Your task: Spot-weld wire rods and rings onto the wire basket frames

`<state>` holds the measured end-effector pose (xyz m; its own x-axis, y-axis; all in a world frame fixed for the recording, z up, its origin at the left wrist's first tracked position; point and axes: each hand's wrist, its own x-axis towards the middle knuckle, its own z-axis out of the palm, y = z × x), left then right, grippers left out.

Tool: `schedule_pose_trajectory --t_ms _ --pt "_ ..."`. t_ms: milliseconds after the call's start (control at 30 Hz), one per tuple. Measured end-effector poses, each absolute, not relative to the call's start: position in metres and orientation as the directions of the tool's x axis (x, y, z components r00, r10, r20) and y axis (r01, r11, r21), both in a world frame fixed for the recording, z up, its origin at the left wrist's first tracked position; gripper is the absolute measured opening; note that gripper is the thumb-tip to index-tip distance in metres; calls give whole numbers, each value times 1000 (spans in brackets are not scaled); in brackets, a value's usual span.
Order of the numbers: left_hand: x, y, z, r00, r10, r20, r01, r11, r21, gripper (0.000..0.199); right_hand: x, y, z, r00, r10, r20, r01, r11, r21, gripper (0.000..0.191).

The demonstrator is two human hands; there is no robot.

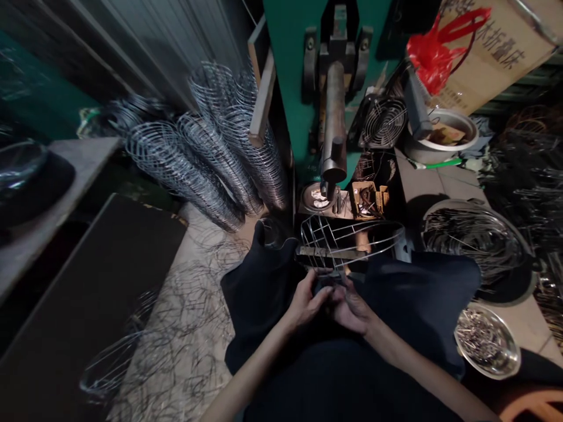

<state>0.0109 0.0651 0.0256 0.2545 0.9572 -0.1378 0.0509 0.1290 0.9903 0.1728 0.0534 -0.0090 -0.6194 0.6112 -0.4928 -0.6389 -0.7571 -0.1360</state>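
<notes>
Both my hands meet above my lap, in front of the green machine. My left hand [308, 300] is closed, thumb against fingers, around something dark and too small to make out. Beside it, my right hand [350, 308] has curled fingers pressed at the same spot, and what they hold is hidden. Just beyond the hands lies a wire frame [382, 240] of thin metal rods, under the machine's metal arm [335, 126]. A wooden handle [363, 241] shows through its rods.
Tall stacks of wire rings [189, 170] stand at the left. At the right are a large basin of wire pieces [475, 234] and a bowl of small metal parts [486, 340]. Loose wires litter the floor [189, 328].
</notes>
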Motion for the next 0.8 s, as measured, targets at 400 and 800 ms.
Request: schedule_pose_trajectory --t_ms 400,800 --pt "16 89 7 -232 913 -335 45 354 934 57 262 37 53 -396 762 -512 190 -478 -858 51" --pt "10 84 7 -291 929 -229 265 309 914 47 563 -65 -130 712 530 -460 577 -816 -47 38"
